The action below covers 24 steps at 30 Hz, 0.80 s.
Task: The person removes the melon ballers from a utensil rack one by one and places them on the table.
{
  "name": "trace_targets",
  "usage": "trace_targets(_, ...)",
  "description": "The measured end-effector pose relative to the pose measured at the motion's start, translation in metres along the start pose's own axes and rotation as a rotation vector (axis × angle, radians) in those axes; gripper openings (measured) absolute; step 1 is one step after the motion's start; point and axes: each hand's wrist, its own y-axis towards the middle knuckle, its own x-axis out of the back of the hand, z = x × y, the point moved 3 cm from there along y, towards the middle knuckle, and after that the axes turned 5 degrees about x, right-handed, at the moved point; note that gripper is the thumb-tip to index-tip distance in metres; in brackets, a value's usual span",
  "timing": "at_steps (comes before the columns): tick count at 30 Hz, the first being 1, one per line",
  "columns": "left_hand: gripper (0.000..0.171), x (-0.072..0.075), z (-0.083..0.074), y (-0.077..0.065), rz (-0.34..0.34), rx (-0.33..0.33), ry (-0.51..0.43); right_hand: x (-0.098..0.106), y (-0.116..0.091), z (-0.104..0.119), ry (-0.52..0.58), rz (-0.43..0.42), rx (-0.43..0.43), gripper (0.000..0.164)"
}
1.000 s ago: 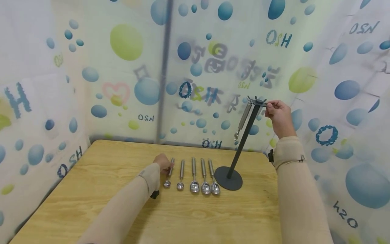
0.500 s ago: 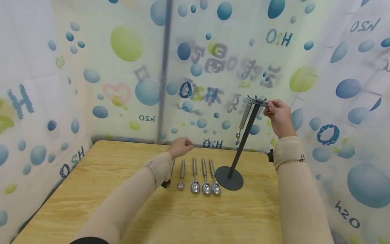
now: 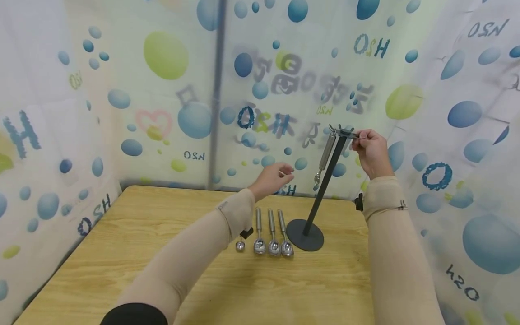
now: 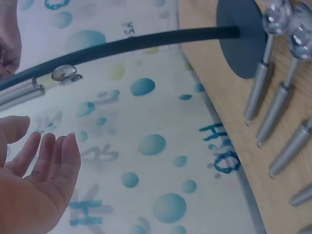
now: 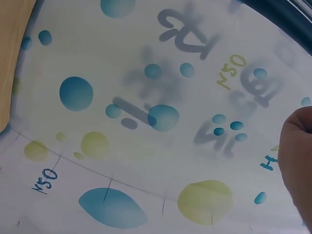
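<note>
A dark stand with a round base (image 3: 305,235) and a slanting post rises at the table's right. Hooks ring its top. My right hand (image 3: 373,152) pinches one hook (image 3: 355,135) there between thumb and fingers. My left hand (image 3: 271,179) is in the air left of the post, fingers loosely bent and nothing in them. Metal scoops (image 4: 63,74) hang from the stand; their two handles (image 4: 22,93) lie side by side in the left wrist view. Three larger scoops (image 3: 274,246) lie left of the base, beside a smaller scoop (image 3: 240,246) partly covered by my left sleeve.
The wooden table (image 3: 325,289) ends at a patterned curtain (image 3: 183,99) behind it, with more curtain on both sides. In the left wrist view, further handles (image 4: 301,196) lie along the row at the right edge.
My left hand has left the leftmost scoop on the table and moved up and right toward the hanging scoops. My right hand has stayed at the stand's top.
</note>
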Motion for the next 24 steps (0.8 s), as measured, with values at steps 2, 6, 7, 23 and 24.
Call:
trace_targets(2, 0.033, -0.005, -0.011, 0.005, -0.011, -0.025, -0.004, 0.0, 0.001, 0.001, 0.004, -0.006, -0.005, 0.034)
trace_targets(6, 0.034, -0.015, -0.032, 0.015, -0.047, -0.062, -0.027, -0.001, 0.004, 0.004, -0.006, -0.005, -0.021, 0.038)
trace_targets(7, 0.034, -0.018, -0.037, 0.018, -0.054, -0.07, -0.033, -0.001, 0.004, 0.005, -0.001, -0.005, -0.03, 0.038)
trace_targets(23, 0.035, -0.048, -0.07, 0.032, -0.106, -0.09, -0.099, 0.005, 0.011, 0.003, 0.01, 0.077, -0.146, 0.041)
trace_targets(24, 0.036, -0.05, -0.071, 0.033, -0.106, -0.089, -0.106, 0.005, 0.011, 0.002, 0.006, 0.083, -0.152, 0.041)
